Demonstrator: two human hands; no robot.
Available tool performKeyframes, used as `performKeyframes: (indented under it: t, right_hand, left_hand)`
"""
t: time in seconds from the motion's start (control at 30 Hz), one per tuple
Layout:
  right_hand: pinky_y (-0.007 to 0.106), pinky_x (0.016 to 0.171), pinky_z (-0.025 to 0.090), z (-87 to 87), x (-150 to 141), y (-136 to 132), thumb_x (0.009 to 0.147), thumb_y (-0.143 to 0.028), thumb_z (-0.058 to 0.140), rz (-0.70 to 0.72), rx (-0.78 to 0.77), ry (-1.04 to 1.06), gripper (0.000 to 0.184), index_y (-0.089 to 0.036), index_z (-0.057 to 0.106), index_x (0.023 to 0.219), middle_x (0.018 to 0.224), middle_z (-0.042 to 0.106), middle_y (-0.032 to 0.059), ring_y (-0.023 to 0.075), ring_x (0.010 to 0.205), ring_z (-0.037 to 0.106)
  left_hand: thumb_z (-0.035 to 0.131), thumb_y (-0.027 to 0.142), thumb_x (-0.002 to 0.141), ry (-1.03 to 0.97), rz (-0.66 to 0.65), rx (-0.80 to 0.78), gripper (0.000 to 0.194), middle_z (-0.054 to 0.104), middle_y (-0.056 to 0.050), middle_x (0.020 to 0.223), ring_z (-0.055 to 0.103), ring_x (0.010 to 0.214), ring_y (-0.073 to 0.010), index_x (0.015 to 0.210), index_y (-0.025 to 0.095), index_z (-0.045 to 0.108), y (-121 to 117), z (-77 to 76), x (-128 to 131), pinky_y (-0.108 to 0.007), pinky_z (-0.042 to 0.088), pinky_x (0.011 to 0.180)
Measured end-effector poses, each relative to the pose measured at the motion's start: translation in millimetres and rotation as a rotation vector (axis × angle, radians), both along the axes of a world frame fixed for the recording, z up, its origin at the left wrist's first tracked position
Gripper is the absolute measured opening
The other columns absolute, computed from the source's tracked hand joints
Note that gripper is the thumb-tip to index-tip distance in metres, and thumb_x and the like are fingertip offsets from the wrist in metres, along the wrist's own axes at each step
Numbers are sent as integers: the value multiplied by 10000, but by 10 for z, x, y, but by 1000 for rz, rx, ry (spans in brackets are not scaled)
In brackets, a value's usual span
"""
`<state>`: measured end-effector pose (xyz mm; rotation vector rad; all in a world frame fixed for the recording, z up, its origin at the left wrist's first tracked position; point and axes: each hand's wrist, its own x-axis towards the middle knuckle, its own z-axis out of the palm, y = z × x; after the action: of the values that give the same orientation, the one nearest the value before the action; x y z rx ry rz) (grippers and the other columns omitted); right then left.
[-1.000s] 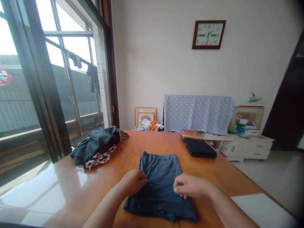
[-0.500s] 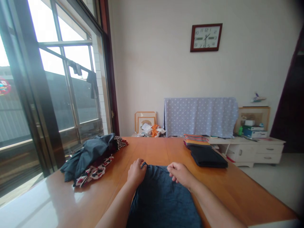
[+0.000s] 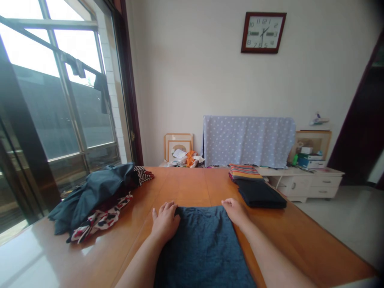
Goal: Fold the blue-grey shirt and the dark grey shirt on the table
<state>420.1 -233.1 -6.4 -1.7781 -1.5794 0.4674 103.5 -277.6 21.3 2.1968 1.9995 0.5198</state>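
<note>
Our dark blue knit garment (image 3: 204,248) lies flat on the table, its long axis running straight away from us. Its far edge sits square across the tabletop, and its near end passes out of view below us, between our forearms.

Neither hand is closed on anything. Our left hand (image 3: 164,224) lies palm down with the fingers spread, its thumb side over the garment's far left corner. Our right hand (image 3: 235,212) lies open too, its fingertips (image 3: 227,203) resting on the far right corner. The garment's full width separates the two hands.

Just left of the left hand is a loose clothes pile (image 3: 93,200) on the orange wooden table (image 3: 186,184): a dark blue-grey garment on top, a red, white and black patterned cloth (image 3: 99,220) at its near edge, and a black-and-white striped cloth (image 3: 142,174) at its far end. Just beyond and to the right of the right hand, a folded black cloth (image 3: 259,193) lies against a multicoloured striped folded cloth (image 3: 241,172).

Farther past our hands, a polka-dot cloth (image 3: 247,142) hangs against the wall, above and behind the table's far edge — a white cabinet (image 3: 303,184) stands beyond the right hand.
</note>
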Motion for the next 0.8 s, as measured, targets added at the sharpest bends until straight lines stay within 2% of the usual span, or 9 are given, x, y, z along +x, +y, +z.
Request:
performKeyframes:
  t: [0.13,0.27,0.47,0.53,0.6,0.7,0.73,0.8]
  right_hand:
    - [250,613,361,-8,-67,-23,860,-440,564,24,-29,-182,235,-240,686,862,826,717,29,179,751,630]
    - [241,595,333,-29,-48,-28,901,-335,501,-34,-5,-237,206,-244,672,829,804,708,19,161,752,620]
    - [249,617,339,-66,-23,-35,896,-384,531,-45,33,-248,189,-251,665,894,881,692,26,172,804,612]
    - [250,652,364,-33,-26,-55,904,-402,526,-52,89,-220,215,-243,665,947,928,686,36,173,825,609]
    - [254,678,375,19,-34,-90,925,-390,491,-67,145,-213,234,-241,669,952,944,678,40,173,837,604]
    - [254,678,363,87,-72,-162,943,-359,450,-27,174,-254,263,-250,688,912,933,668,32,166,834,597]
    - [254,672,356,97,-89,-184,941,-359,456,3,163,-278,264,-254,696,909,931,665,30,163,835,596]
    - [254,662,343,95,-114,-210,928,-369,488,59,113,-335,253,-262,717,908,935,662,34,165,854,596]
  left_hand:
    - [443,290,885,30,-4,-13,487,426,-91,1544,286,1447,-327,1353,243,570,-5,2,4,-691,7,1146]
    - [427,282,899,73,8,-28,489,414,-92,1553,258,1464,-338,1366,243,567,-10,-27,5,-711,-44,1129]
    - [400,358,949,63,48,-55,494,362,-102,1583,213,1484,-359,1417,245,506,-22,-38,-37,-725,-5,1118]
    - [365,389,978,17,91,-2,466,416,-105,1550,273,1461,-344,1397,254,516,-26,6,-65,-698,30,1133]
    - [333,374,997,-31,122,89,425,518,-102,1464,391,1393,-303,1336,255,560,-37,71,-87,-618,92,1167]
    - [350,315,989,-73,19,172,373,625,-84,1317,518,1257,-236,1236,252,623,-69,145,-91,-460,200,1177]
    - [380,303,975,-71,-35,162,354,639,-75,1291,531,1237,-231,1217,261,635,-81,149,-86,-449,202,1177]
    - [446,288,937,-48,-99,100,329,643,-60,1285,534,1235,-249,1194,287,651,-101,127,-78,-508,144,1186]
